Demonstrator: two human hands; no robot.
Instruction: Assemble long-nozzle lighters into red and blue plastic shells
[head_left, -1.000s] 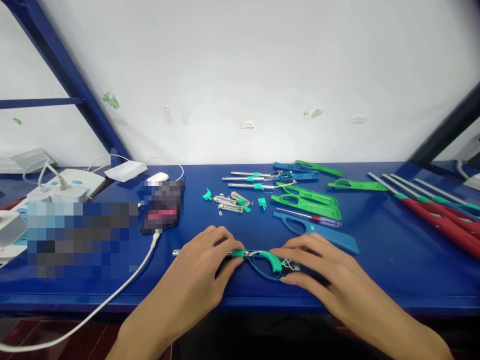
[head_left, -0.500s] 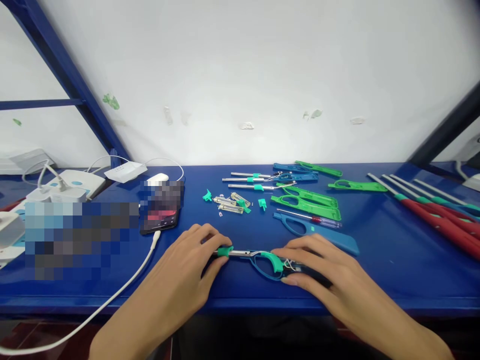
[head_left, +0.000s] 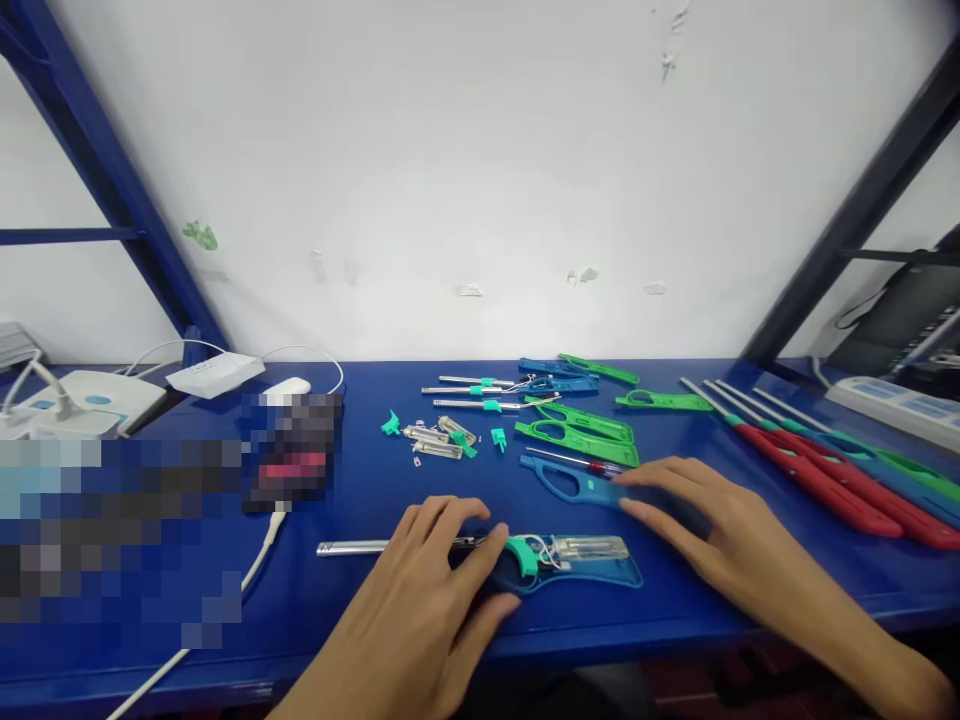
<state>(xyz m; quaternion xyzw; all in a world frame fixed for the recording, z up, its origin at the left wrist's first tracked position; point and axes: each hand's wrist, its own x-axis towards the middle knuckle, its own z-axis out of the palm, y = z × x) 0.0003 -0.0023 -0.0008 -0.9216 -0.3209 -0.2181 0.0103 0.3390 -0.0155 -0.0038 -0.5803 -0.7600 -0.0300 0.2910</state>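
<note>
An opened blue lighter half (head_left: 622, 572) lies near the table's front edge, with a metal tube (head_left: 349, 548), a teal trigger (head_left: 523, 556), white wires and a clear fuel tank (head_left: 592, 548) in it. My left hand (head_left: 442, 590) rests over its middle, the thumb and index finger beside the trigger. Farther back is a second blue shell half (head_left: 585, 488); the fingers of my right hand (head_left: 690, 510) are around its right end, thumb and fingertips at its edges. Behind that shell lies a screwdriver (head_left: 607, 468) with a red and clear handle.
Green shell halves (head_left: 592, 437), metal tubes with wires (head_left: 469, 405), teal pieces (head_left: 499, 438) and clear tanks (head_left: 439, 450) lie at mid-table. Red lighters (head_left: 840, 490) are at the right. A phone (head_left: 292, 465) with a white cable (head_left: 262, 555) lies left; a power strip (head_left: 900, 408) stands far right.
My right hand has left the opened lighter for the blue shell behind it, uncovering the clear tank. My left hand has shifted from the tube to the lighter's middle. The view has turned right.
</note>
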